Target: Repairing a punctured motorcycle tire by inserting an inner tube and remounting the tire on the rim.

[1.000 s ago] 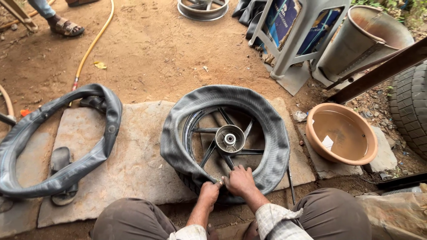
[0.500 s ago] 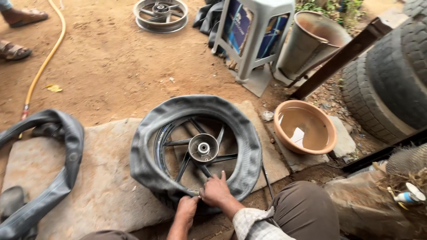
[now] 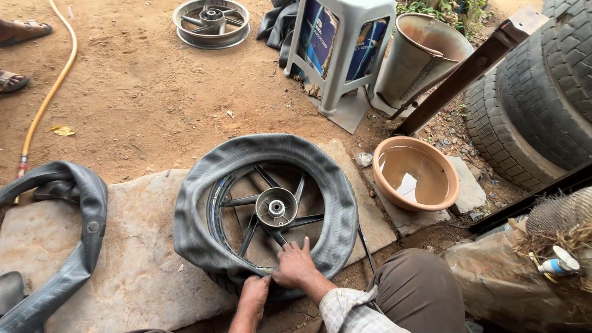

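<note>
A spoked motorcycle wheel [image 3: 276, 208] lies flat on a stone slab [image 3: 142, 253], with a slack black inner tube [image 3: 320, 185] draped around its rim. My left hand [image 3: 254, 290] grips the near edge of the tube and rim, fingers curled down. My right hand [image 3: 295, 266] presses on the same near edge right beside it, fingers spread over the rubber toward the hub. Both hands touch each other at the rim's front.
A second black tube [image 3: 74, 246] lies on the slab's left. A brown basin of water [image 3: 414, 172] stands at right, a metal bucket [image 3: 419, 52] and grey stool [image 3: 342, 49] behind. Large tyres [image 3: 536, 92] at far right, spare rim [image 3: 211, 21], yellow hose [image 3: 46, 102], another person's sandalled feet [image 3: 15, 80].
The view has swung right and closer, so the wheel sits lower-left of centre. My hands stay at the wheel's near edge; the right hand's fingers have spread over the tube.
</note>
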